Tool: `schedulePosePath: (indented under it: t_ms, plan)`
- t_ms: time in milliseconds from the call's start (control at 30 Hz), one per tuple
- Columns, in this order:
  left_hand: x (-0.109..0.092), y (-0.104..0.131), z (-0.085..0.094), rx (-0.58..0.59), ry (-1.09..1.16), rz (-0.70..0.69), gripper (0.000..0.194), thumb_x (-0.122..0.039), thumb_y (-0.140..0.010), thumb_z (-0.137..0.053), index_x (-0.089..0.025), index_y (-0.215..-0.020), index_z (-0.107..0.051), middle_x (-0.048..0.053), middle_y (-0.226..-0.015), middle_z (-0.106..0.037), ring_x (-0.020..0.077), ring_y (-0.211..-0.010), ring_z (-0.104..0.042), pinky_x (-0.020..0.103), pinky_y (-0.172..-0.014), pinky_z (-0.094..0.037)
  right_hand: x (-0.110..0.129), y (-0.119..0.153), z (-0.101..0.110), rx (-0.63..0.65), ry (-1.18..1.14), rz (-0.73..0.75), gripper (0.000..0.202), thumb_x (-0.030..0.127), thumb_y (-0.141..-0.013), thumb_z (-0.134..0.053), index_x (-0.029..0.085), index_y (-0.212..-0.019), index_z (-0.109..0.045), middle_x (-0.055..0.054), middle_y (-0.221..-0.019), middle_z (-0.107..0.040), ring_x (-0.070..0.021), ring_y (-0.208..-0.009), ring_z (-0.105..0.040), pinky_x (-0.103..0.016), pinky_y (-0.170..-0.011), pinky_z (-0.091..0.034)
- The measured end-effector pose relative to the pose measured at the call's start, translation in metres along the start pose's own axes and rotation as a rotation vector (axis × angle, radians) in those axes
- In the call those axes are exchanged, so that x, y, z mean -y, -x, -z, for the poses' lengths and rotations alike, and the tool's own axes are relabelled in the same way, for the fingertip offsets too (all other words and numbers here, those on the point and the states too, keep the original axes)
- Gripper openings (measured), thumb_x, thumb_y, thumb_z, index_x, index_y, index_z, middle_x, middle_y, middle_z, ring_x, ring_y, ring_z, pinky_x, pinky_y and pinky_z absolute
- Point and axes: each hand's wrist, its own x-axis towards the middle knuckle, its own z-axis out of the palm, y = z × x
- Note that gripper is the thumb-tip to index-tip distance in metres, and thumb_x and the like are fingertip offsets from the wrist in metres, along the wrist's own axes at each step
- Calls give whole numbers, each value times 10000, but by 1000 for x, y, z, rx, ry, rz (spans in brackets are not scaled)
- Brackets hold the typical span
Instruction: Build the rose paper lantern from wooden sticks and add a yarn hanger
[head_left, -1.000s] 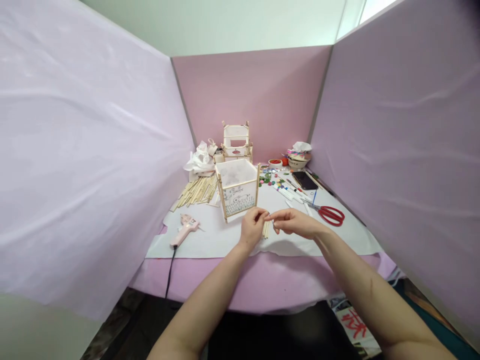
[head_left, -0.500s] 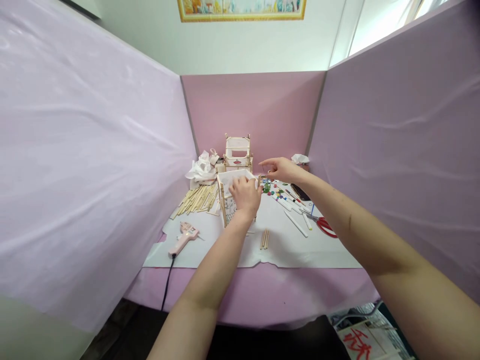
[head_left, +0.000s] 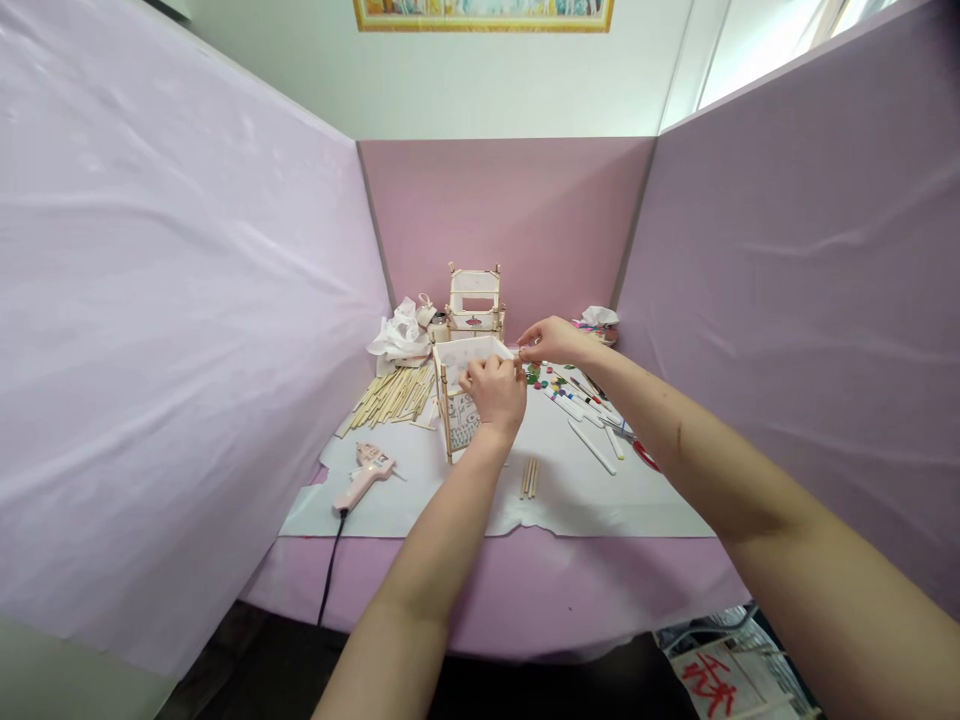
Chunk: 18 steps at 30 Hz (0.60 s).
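A white-panelled box framed with wooden sticks (head_left: 444, 410) stands mid-table, line drawings on its lower panel. Over its front right side curls my left hand (head_left: 496, 392), fingers closed on the frame; they hide part of the edge. My right hand (head_left: 556, 342) is at the box's far right corner, its thumb and forefinger pinched close together. What lies between those fingertips is too small to make out. Several short sticks (head_left: 529, 478) lie side by side in front of the box.
Left are a pink glue gun (head_left: 367, 475) with a black cord and a pile of sticks (head_left: 390, 398). A taller stick-framed piece (head_left: 474, 290) stands behind, beside crumpled white plastic (head_left: 401, 332). Right lie white markers (head_left: 592, 447), coloured bits (head_left: 541, 378) and red-handled scissors (head_left: 645, 456).
My right hand has come down and slightly left to the box's corner, its fingers drawing together. The left hand stays on the box, which has turned or tilted slightly.
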Motion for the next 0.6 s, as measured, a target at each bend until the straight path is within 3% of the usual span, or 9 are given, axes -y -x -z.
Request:
schedulePosePath:
  t_ms: [200, 300, 400, 500, 600]
  plan:
    - [5, 2, -3, 17, -27, -9, 248, -387, -879, -523, -218, -868, -704, 98, -979, -673, 286, -1032, -466, 459, -895, -285, 4, -4, -6, 105, 35, 3, 132, 269, -646, -643, 151, -678, -694, -17, -630, -670, -107, -556, -542, -205, -478, -340]
    - [7, 2, 1, 77, 24, -18, 220, -338, -872, -533, -215, -998, -666, 90, -978, -672, 261, -1003, -514, 418, -891, -327, 5, -1, -10, 88, 25, -12, 103, 237, -627, -640, 151, -668, -678, -9, -617, -653, -103, -553, -535, -197, -474, -337]
    - [10, -5, 8, 119, 163, -54, 347, -215, -842, -536, -180, -1186, -565, 93, -1026, -656, 230, -977, -551, 358, -861, -385, 5, 3, -13, 62, -9, -12, 96, 232, -618, -645, 157, -673, -666, -7, -630, -653, -105, -558, -542, -193, -471, -338]
    - [15, -22, 18, 252, 363, -116, 450, -102, -776, -534, -158, -1222, -541, 110, -1134, -614, 194, -963, -574, 307, -834, -433, 5, 4, -17, 20, 14, -18, 98, 245, -619, -649, 159, -666, -660, -7, -625, -646, -108, -554, -538, -197, -465, -328]
    - [19, -41, 25, 413, 527, -92, 465, -64, -737, -520, -154, -1190, -578, 105, -1133, -618, 165, -909, -596, 279, -791, -463, 6, 4, -21, -20, 35, -8, 101, 246, -625, -641, 154, -666, -651, -2, -604, -628, -105, -543, -523, -197, -460, -310]
